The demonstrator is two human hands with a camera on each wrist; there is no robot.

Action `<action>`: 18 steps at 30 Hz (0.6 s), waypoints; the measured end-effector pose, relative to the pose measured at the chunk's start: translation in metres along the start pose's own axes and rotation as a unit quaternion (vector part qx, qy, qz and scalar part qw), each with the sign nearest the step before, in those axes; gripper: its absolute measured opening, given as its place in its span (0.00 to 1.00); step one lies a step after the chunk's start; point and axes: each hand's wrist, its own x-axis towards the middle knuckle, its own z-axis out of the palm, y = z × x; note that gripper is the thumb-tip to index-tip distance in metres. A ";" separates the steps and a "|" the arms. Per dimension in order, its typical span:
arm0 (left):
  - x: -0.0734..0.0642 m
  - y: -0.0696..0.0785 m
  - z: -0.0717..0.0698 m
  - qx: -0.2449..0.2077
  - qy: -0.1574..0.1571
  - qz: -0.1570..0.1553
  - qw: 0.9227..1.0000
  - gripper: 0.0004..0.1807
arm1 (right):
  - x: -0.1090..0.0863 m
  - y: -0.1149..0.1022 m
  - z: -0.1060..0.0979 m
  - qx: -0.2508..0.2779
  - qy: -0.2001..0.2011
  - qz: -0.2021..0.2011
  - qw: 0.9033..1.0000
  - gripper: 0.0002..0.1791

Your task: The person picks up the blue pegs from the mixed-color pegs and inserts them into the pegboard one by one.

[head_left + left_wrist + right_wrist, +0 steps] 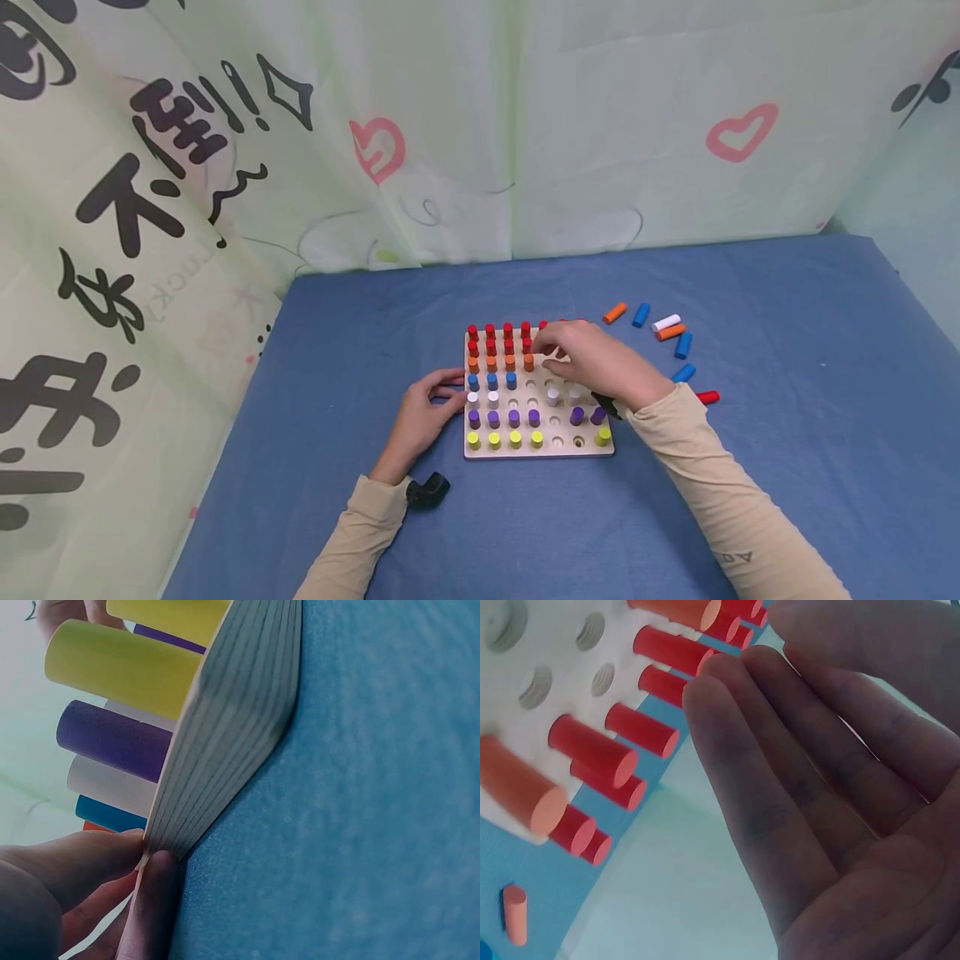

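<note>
A light wooden pegboard (544, 446) lies on the table with rows of red, orange, blue, white, purple and yellow pegs, several holes bare. At its left edge my left hand (422, 417) pinches the side, thumb (105, 855) by the upper rim and a finger (154, 907) against the side. Over the upper right of the board hovers my right hand (592, 358). Its fingers (742, 765) are nearly straight, the thumb (870, 645) apart, and no peg shows between them. Close to its fingertips stand an orange peg (528, 362) and red pegs (675, 649).
Loose pegs lie right of the board: an orange peg (615, 312), a blue peg (641, 314), a white peg (666, 322), a red peg (708, 397) and several more. A blue cloth (375, 333) covers the table; a printed curtain (450, 125) hangs behind.
</note>
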 end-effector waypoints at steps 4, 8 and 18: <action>0.000 0.000 0.000 -0.002 -0.002 0.009 1.000 0.20 | -0.004 0.005 -0.002 -0.005 0.011 0.000 1.000 0.13; 0.000 0.000 0.000 -0.003 -0.002 0.015 1.000 0.20 | -0.006 0.010 -0.003 -0.007 0.016 0.008 1.000 0.13; -0.001 0.001 0.001 -0.003 -0.001 0.007 1.000 0.20 | -0.009 0.021 -0.007 -0.001 0.017 0.029 0.999 0.13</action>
